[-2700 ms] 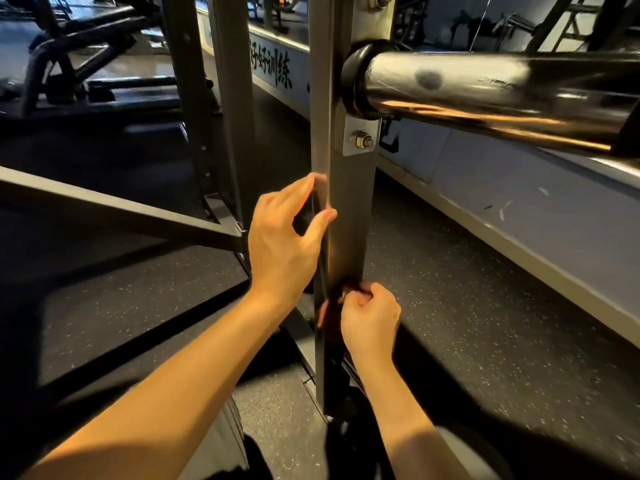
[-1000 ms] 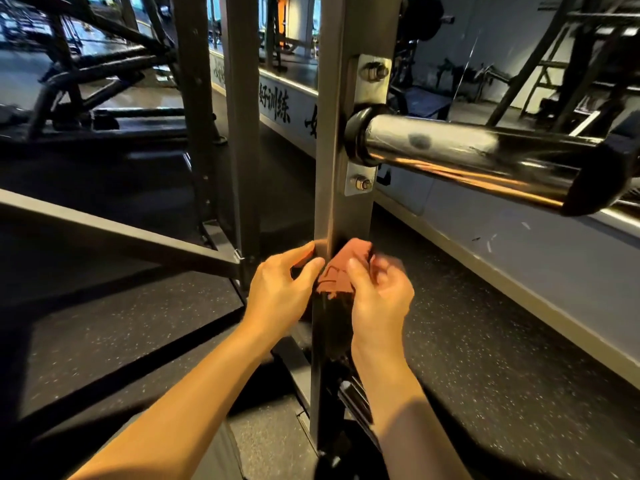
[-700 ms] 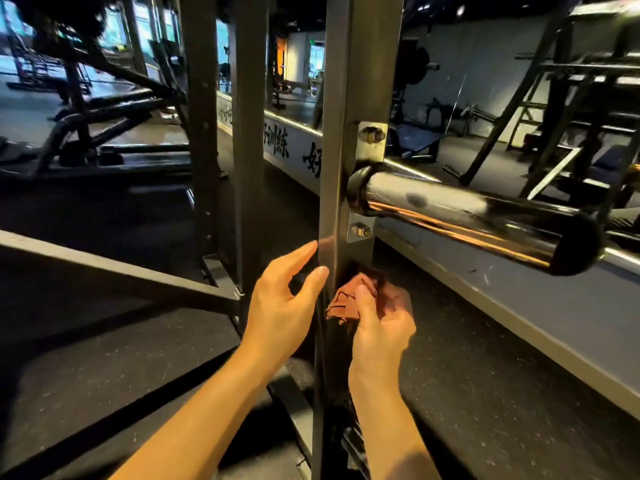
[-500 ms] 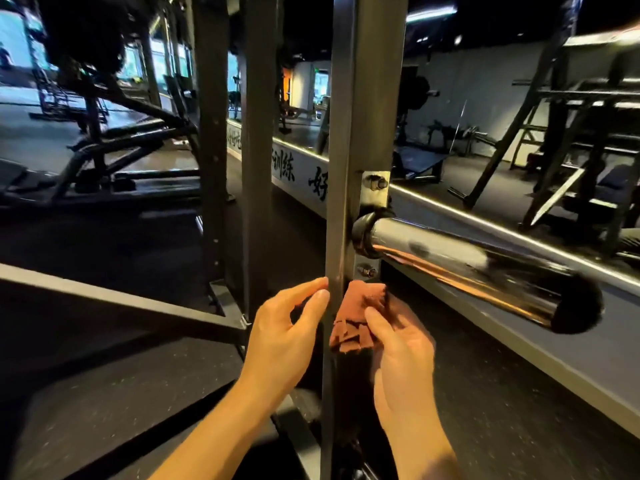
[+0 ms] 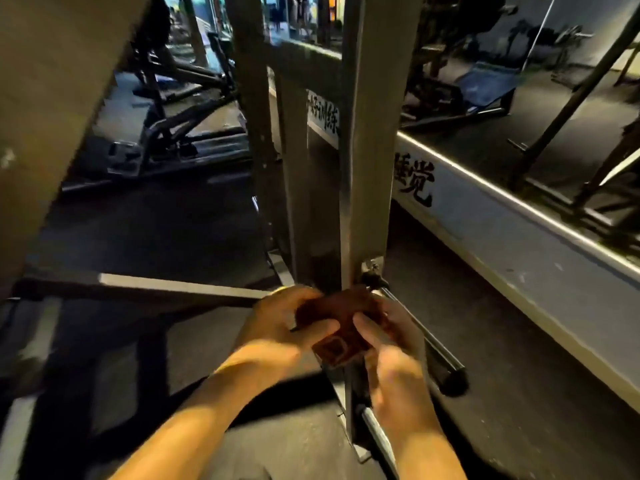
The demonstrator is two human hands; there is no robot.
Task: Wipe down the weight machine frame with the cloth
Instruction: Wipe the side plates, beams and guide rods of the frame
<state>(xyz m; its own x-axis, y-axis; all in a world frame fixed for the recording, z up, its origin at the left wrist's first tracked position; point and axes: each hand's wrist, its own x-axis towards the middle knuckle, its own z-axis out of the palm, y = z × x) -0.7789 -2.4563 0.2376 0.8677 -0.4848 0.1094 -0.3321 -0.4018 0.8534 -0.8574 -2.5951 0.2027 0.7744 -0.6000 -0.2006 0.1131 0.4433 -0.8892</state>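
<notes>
The grey steel upright of the weight machine frame runs from the top of the view down to the floor. Low in front of it is a folded reddish-brown cloth, blurred by motion. My left hand grips the cloth's left side, thumb lying across its front. My right hand pinches its right side with the thumb on top. Whether the cloth touches the upright here is unclear. A chrome peg with a black end cap sticks out of the upright toward the right, just behind my right hand.
A second upright and a low diagonal brace stand to the left. A broad tan beam fills the upper left. A low grey wall with black lettering runs along the right. Dark speckled rubber floor lies below.
My right hand slid the cloth up the post. My left hand has since left the post and taken hold of the cloth too. My view has tilted, so the chrome peg sits lower.
</notes>
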